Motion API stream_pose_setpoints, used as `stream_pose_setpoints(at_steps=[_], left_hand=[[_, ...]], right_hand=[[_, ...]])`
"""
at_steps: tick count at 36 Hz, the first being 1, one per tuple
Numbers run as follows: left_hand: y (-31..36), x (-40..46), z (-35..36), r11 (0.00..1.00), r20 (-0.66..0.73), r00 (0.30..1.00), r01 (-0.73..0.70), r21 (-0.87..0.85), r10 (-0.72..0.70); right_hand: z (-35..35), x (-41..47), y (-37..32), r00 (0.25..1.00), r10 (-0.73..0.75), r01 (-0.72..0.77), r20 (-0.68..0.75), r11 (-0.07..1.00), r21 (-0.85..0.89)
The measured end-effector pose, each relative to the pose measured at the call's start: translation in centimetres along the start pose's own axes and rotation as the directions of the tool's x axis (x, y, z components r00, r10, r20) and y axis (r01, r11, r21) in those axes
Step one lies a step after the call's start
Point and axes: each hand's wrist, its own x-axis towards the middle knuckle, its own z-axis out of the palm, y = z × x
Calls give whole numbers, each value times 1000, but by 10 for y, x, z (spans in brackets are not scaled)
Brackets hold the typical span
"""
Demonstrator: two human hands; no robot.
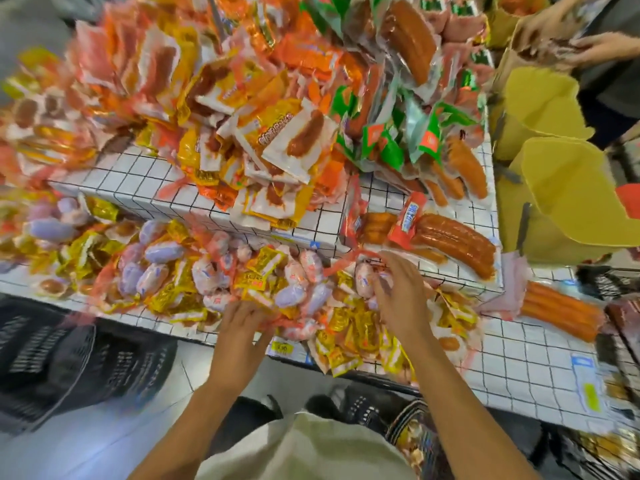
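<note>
Cream shirt (311, 445) below; left hand (242, 327) digs among small sausage packets (294, 296) on the desk (519, 344), grip blurred beyond telling; right hand (398, 289), fingers spread loose, rests on packets just beside it.

A shop: heaped packaged sausages (304, 136), shelf price tags (282, 348), baskets (69, 362).

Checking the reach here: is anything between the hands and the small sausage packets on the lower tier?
Nothing visible does. The left hand and the right hand both touch the pile of small sausage packets at its front edge, with no other thing in between.
</note>
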Motion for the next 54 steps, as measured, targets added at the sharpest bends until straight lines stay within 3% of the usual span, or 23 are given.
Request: stream_pose_setpoints(at_steps=[4,7,11,16,20,24,27,31,35,39,43,46,50,54], left_hand=[[12,4,-8,988,-38,999,-9,-156,3],[26,9,-19,941,1,996,80,-329,-84],[41,20,-30,803,66,970,231,-549,-234],[45,47,-35,671,100,961,252,-697,-257],[42,69,-33,483,221,932,339,-807,-286],[43,86,-30,314,341,902,416,-854,-265],[45,95,-26,304,367,895,434,-848,-253],[48,101,-21,282,388,891,445,-850,-235],[41,103,-17,283,429,872,484,-828,-235],[38,101,-15,260,458,836,534,-804,-301],[38,98,-16,300,423,844,519,-801,-330],[39,95,-17,308,420,837,527,-792,-351],[42,90,-23,213,473,792,576,-789,-386],[43,84,-28,233,502,772,610,-757,-389]], right_hand=[[10,7,4,999,-32,32,1,991,-131],[15,6,6,997,-46,33,-56,979,-202],[14,10,9,999,7,-15,-49,984,-177],[12,7,9,998,29,-36,-58,992,-120],[12,-12,9,992,26,-38,-124,995,-97],[1,-23,-4,973,189,-173,-131,978,119],[-12,-25,-25,947,260,-179,-187,914,365],[-20,-32,-46,949,158,-15,-274,887,461],[-15,-46,-55,924,281,-49,-259,759,650],[-6,-52,-51,896,375,-128,-237,730,671],[2,-52,-45,900,406,-198,-160,706,680],[3,-50,-41,913,391,-212,-118,699,683],[-1,-48,-40,928,366,-216,-67,678,702],[-7,-46,-41,945,327,-199,-24,628,752]])
